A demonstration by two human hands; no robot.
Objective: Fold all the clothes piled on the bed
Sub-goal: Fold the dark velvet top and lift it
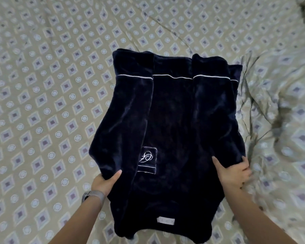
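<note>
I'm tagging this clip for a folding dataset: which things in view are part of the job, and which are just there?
Part of the job:
- navy garment
- left hand, gripping its left edge
- right hand, gripping its right edge

Just there:
- patterned bedsheet
- wristwatch

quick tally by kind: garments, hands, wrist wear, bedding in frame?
Dark navy garment: 1
Hands: 2, left hand and right hand, each gripping a side of the garment
Wristwatch: 1, on the left wrist
Patterned bedsheet: 1
Total: 5
</note>
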